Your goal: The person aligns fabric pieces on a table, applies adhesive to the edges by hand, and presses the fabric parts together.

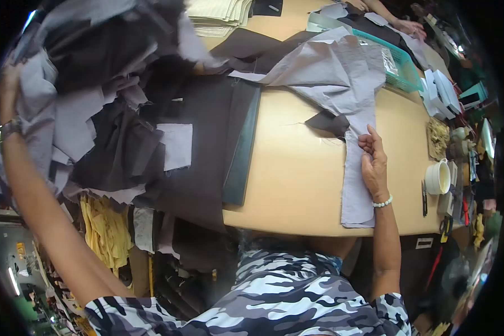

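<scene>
At the far left, my left hand (8,92) reaches up against a heap of grey and black cloth (95,56); its fingers are mostly hidden by the cloth and blurred. My right hand (374,162) rests on the edge of a long light grey cloth piece (355,190) on the wooden table (297,185), its fingers loosely curled and slightly apart. The grey piece runs up to a wider crumpled part, with a small black scrap (327,123) beside it. A white square patch (176,147) lies on dark cloth (201,123) at the left.
Behind the grey cloth stands a teal basket (400,64). A white cup (437,178), a black pen (424,199) and scissors (446,228) lie along the right edge. Folded cream cloth (221,17) is stacked at the back. Another person's hand (410,28) shows at the upper right.
</scene>
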Available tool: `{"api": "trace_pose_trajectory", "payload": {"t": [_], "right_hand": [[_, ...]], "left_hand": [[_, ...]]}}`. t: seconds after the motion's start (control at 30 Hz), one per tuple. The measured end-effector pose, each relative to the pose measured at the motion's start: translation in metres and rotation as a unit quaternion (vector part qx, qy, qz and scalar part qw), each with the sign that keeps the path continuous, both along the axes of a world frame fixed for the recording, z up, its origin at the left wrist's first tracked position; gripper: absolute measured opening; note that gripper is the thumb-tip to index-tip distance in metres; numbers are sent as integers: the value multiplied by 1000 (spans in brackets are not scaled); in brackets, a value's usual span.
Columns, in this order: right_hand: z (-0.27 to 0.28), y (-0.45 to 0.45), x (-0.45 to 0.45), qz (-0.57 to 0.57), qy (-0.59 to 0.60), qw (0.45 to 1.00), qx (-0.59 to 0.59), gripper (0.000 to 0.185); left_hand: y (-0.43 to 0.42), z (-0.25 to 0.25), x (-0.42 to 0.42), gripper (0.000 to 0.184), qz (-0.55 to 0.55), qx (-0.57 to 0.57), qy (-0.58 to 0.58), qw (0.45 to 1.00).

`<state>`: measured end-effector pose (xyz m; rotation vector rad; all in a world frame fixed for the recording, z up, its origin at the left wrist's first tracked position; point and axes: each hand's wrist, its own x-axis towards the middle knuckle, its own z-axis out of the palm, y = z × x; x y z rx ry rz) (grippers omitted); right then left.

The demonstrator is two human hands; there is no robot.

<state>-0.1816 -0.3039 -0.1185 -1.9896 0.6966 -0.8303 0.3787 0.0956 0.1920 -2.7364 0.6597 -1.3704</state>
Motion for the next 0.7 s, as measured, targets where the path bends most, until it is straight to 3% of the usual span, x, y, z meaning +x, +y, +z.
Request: {"api": "trace_pose_trajectory", "payload": {"t": [0.1,0.17,0.23,0.3,0.37,0.43,0.47,0.53,0.6,0.7], "right_hand": [[1,0,0,-1,5,1000,-7,69],[-4,-3,-1,2,4,1000,-18,68],[-4,-3,-1,1,1,1000,-14,67],[-5,-3,-3,-5,-8,1000,-11,65],[-8,-5,0,-4,-27,1000,-10,62],[-12,-9,0,-13,-19,999,-29,57],[-12,-10,2,-15,-18,999,-40,54],[-4,-13,5,4,4,997,-78,49],[1,-13,8,14,2,996,-85,43],[-9,-19,7,38,4,995,-97,42]], "left_hand": [[-19,-52,7,22,43,69,-17,997],[13,-151,76,27,88,211,-59,972],[-8,-200,8,36,90,207,-9,974],[6,-209,32,45,104,200,-26,974],[-3,-175,21,52,114,179,115,970],[11,-146,63,74,71,157,205,963],[-2,-128,44,76,91,138,189,968],[-43,-105,-18,78,80,182,21,980],[-94,-107,-93,68,-67,197,-126,970],[-188,-150,-214,27,-404,100,-15,909]]}}
